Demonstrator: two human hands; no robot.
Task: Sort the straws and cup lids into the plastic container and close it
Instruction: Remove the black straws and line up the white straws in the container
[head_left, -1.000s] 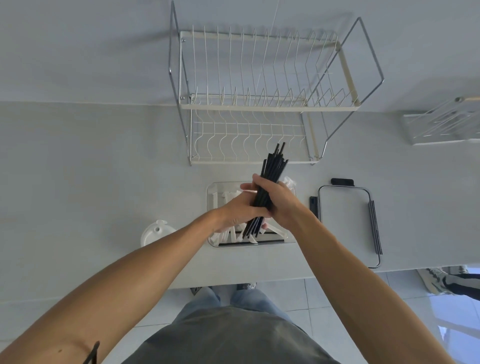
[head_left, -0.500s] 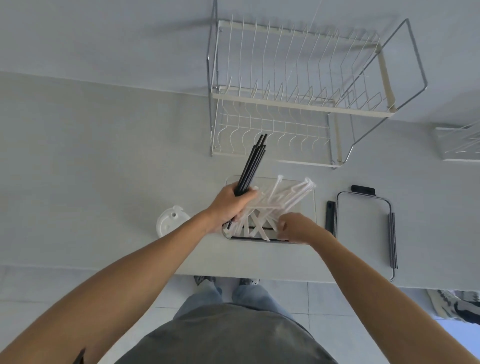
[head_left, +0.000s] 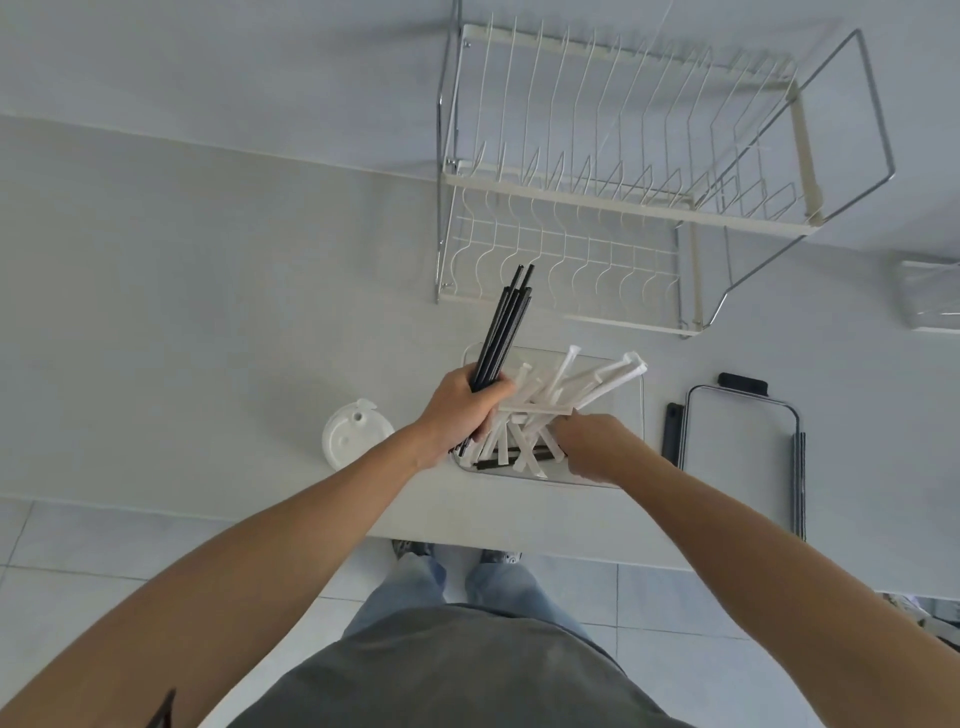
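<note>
A clear plastic container (head_left: 635, 415) stands near the counter's front edge, holding several white straws (head_left: 597, 382) that cross and stick out, plus a black one lying along its near side. My left hand (head_left: 460, 410) is shut on a bundle of black straws (head_left: 504, 330), held upright and tilted over the container's left end. My right hand (head_left: 597, 447) reaches into the container's near right part among the white straws; its fingers are hidden. A white cup lid (head_left: 353, 439) lies on the counter to the left. The container's lid (head_left: 740, 457) with black clips lies to the right.
A two-tier wire dish rack (head_left: 623, 197) stands behind the container against the wall. A second wire holder (head_left: 930, 296) shows at the right edge. The counter's front edge (head_left: 208, 512) runs just below the container, with tiled floor beneath.
A second ago both hands held the black bundle together. My right hand has let go and dropped into the container; my left hand keeps the bundle, shifted slightly left.
</note>
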